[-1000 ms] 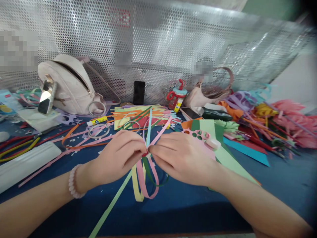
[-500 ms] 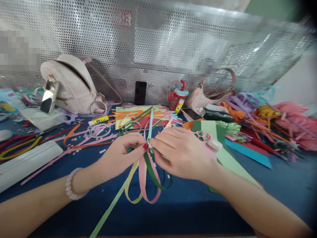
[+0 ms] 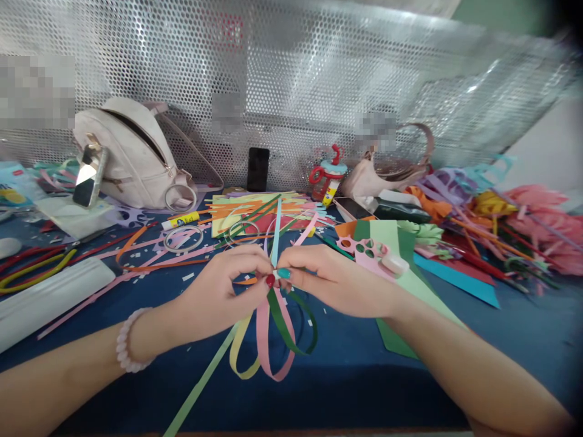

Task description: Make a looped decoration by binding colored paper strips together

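Both my hands meet at the middle of the table, pinching the joined ends of several looped paper strips. My left hand (image 3: 228, 282) has its thumb and fingers closed on the strips from the left. From the right, my right hand (image 3: 334, 279) pinches the same spot, its thumb on top. Below the fingertips hang a pink paper strip loop (image 3: 263, 340), a yellow loop (image 3: 237, 352) and a dark green loop (image 3: 286, 331). A light blue strip (image 3: 276, 233) points away from me. One long pale green strip (image 3: 200, 382) trails toward the front edge. The exact joint is hidden by my fingers.
Cut strips (image 3: 218, 209) lie behind my hands, beside silver rings (image 3: 183, 239) and a glue stick (image 3: 181, 220). Scissors (image 3: 40, 270) and a white case (image 3: 54, 300) are at left. Green paper sheets (image 3: 416, 291) and crumpled coloured paper (image 3: 537, 224) lie right. Bags (image 3: 132, 158) stand behind.
My right hand has rolled so its thumb now shows on top, pressing against the joint beside my left thumb. The loops have shifted slightly toward me.
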Motion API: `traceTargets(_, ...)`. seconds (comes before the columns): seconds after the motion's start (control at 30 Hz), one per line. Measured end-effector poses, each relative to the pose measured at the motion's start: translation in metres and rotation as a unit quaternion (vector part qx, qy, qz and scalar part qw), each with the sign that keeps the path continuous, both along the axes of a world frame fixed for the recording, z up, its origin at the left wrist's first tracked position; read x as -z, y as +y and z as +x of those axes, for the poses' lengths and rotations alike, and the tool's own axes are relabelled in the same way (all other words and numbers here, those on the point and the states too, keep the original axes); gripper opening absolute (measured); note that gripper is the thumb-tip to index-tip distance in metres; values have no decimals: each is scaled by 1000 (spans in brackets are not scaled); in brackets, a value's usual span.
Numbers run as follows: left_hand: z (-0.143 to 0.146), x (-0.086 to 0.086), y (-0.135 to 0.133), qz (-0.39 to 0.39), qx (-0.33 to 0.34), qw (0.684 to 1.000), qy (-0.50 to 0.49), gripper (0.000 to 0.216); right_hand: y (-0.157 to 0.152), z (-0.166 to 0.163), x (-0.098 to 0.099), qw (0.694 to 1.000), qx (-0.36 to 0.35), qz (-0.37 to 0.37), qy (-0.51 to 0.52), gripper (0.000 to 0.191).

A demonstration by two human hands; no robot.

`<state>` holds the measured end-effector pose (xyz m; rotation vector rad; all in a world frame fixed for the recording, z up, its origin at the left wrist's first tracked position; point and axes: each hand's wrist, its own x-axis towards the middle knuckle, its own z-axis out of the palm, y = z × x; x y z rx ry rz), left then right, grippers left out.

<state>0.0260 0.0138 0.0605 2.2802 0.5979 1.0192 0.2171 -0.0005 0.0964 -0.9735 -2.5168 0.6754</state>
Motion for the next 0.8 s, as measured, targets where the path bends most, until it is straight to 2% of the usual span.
traceTargets(0.17, 0, -1, 0, -17, 3, 1000, -12, 15, -2, -1, -1, 1000, 13, -26, 7, 24)
traceTargets(0.33, 0, 0, 1, -19, -2, 1000, -17, 14, -2, -1, 2, 998, 35, 40, -21, 21)
traceTargets(0.43, 0, 1, 3, -10, -18, 1000, -14, 13, -4, -2, 6, 983, 68, 170, -5, 6)
traceTargets(0.5, 0, 0, 3, -2, -37, 999, -12, 14, -5, -3, 8, 949, 97, 300, 3, 6)
traceTargets(0.57, 0, -2, 2, 8, -57, 998, -9, 14, -7, -4, 9, 920, 94, 380, -21, 9)
traceTargets(0.67, 0, -4, -1, 36, -65, 997, -3, 14, -9, -6, 8, 927, 51, 365, -70, 21)
traceTargets(0.8, 0, -5, -3, 79, -53, 995, -3, 13, -8, -8, 8, 950, 29, 304, -65, 21)
